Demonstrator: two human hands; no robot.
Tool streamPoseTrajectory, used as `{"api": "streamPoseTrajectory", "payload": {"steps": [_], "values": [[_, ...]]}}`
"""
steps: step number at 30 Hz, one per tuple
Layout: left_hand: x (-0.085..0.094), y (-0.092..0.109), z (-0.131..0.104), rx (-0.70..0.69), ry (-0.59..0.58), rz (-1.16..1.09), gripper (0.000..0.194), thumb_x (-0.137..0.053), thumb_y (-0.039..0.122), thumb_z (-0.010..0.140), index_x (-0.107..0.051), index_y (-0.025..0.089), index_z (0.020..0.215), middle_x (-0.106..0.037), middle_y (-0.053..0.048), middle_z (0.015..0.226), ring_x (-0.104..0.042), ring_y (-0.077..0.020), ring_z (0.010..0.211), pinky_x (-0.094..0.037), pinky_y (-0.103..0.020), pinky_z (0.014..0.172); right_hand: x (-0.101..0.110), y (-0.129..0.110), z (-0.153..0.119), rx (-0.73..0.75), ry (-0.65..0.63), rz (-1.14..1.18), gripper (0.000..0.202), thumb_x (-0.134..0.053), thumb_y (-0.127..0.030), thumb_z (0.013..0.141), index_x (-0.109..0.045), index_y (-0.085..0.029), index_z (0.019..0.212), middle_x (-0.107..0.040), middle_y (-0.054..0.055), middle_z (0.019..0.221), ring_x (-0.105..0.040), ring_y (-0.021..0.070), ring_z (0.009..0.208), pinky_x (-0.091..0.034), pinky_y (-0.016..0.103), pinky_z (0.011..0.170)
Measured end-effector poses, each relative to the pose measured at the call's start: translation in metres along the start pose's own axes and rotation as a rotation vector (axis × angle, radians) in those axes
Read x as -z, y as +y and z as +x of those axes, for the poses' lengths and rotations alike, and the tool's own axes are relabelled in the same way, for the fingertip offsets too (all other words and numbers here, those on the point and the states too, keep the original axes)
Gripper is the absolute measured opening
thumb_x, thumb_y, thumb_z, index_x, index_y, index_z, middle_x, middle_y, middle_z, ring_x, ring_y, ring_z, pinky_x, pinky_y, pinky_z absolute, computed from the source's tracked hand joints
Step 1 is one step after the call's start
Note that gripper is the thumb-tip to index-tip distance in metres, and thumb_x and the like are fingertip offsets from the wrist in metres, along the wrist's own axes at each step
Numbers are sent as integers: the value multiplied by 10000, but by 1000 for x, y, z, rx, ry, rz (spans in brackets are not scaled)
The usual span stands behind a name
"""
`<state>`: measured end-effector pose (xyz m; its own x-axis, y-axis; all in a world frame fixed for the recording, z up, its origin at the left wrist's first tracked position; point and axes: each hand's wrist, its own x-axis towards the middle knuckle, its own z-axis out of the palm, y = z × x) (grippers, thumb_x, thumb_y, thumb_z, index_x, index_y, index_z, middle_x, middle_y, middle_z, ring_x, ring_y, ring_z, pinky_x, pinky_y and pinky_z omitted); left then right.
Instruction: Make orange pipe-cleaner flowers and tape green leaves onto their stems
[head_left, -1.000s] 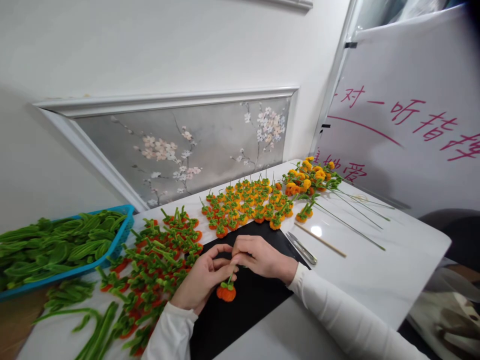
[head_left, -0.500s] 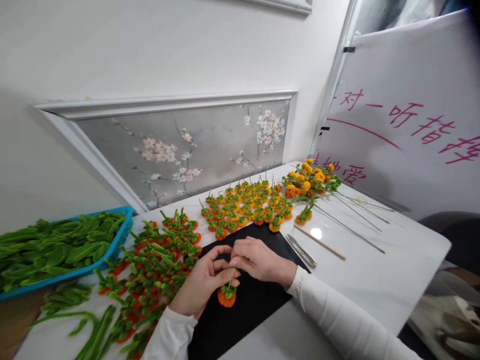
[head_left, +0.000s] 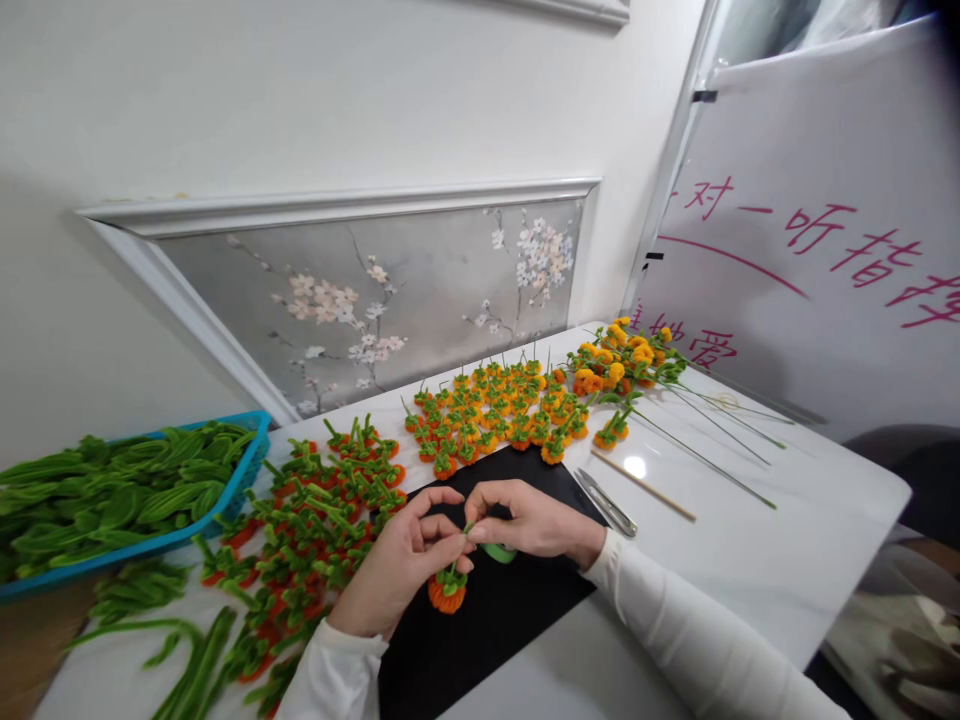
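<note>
My left hand (head_left: pixel 411 565) is closed on the short stem of a fuzzy orange pipe-cleaner flower (head_left: pixel 448 594), which hangs head-down with green leaves at its base. At the stem's upper end (head_left: pixel 469 529), the thumb and forefinger of my right hand (head_left: pixel 525 520) pinch together, touching the left fingertips. Partly covered by my right hand, a green roll (head_left: pixel 499 552) that looks like tape shows above a black mat (head_left: pixel 480 635). What lies between the pinched fingertips is mostly hidden.
Many red-orange flower heads (head_left: pixel 300 540) stand left of the mat, yellow-orange ones (head_left: pixel 495 405) behind it. A blue basket (head_left: pixel 247 480) holds green pieces. Metal scissors or snips (head_left: pixel 607 503), a wooden stick (head_left: pixel 645 484) and long-stemmed finished flowers (head_left: pixel 622 360) lie to the right.
The green roll now shows beneath my right hand. My right fingers have shifted slightly, and the orange flower has moved a little left and tilted. Both hands stay together over the mat.
</note>
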<state>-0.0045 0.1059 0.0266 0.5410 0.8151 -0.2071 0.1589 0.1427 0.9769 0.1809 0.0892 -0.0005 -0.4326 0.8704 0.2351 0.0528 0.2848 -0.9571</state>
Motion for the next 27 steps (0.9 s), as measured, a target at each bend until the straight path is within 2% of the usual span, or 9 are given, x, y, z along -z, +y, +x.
{"api": "streamPoseTrajectory", "payload": {"steps": [4, 10, 15, 16, 18, 20, 22, 25, 27], "values": [[-2, 0, -2, 10, -8, -26, 381, -702, 249, 731, -471, 179, 1027, -652, 36, 642, -619, -109, 562, -424, -205, 570, 3, -3, 1, 89, 22, -72, 184, -574, -322, 851, -620, -144, 841, -587, 9, 767, -527, 114, 713, -418, 230, 701], [-5, -2, 0, 67, -52, -57, 338, -695, 259, 739, -493, 190, 1001, -689, 1, 703, -647, -133, 608, -465, -226, 593, 8, -3, 0, 294, 43, -431, 143, -552, -191, 875, -626, -165, 755, -568, -11, 689, -499, 109, 696, -368, 242, 741], [-5, -9, 6, 40, 7, -1, 328, -740, 217, 675, -542, 174, 934, -670, 21, 694, -664, -146, 609, -505, -259, 631, 4, -1, 1, 286, 18, -631, 83, -560, -170, 870, -613, -189, 809, -597, -12, 757, -523, 120, 771, -345, 258, 784], [-5, -10, 7, 33, 21, 7, 326, -740, 211, 670, -554, 170, 934, -658, 33, 662, -658, -137, 579, -497, -245, 611, 6, -2, 1, 263, 24, -624, 37, -574, -180, 864, -608, -195, 867, -607, -14, 778, -533, 119, 782, -353, 250, 785], [-5, -13, 8, 32, 54, 10, 317, -740, 206, 663, -582, 160, 933, -645, 45, 608, -656, -132, 562, -483, -228, 601, 12, -6, -1, 198, 64, -610, 127, -584, -190, 862, -577, -201, 988, -622, -13, 838, -553, 113, 797, -375, 222, 767], [-5, -15, 9, 35, 114, 9, 279, -743, 215, 654, -616, 153, 895, -656, 34, 586, -659, -140, 592, -480, -227, 623, 24, -11, -8, 92, 147, -675, 126, -554, -191, 880, -556, -194, 1006, -625, 0, 881, -569, 112, 794, -391, 202, 723], [-4, -18, 10, 43, 164, 16, 221, -752, 226, 640, -647, 147, 818, -679, 12, 603, -651, -141, 621, -476, -224, 635, 37, -14, -23, -88, 263, -873, 49, -523, -210, 897, -560, -177, 897, -621, 19, 852, -581, 131, 766, -388, 213, 666], [-2, -21, 9, 49, 192, 17, 167, -772, 225, 610, -671, 144, 716, -690, 3, 631, -625, -123, 619, -465, -202, 620, 49, -8, -54, -449, 359, -1251, 120, -567, -279, 871, -548, -161, 865, -618, 66, 839, -607, 200, 752, -342, 247, 566], [-1, -22, 9, 62, 200, 8, 161, -774, 235, 608, -676, 144, 699, -689, 2, 622, -615, -115, 603, -459, -190, 587, 52, 3, -74, -606, 377, -1374, 167, -600, -308, 845, -542, -155, 878, -618, 91, 877, -620, 227, 769, -312, 251, 530]]}}
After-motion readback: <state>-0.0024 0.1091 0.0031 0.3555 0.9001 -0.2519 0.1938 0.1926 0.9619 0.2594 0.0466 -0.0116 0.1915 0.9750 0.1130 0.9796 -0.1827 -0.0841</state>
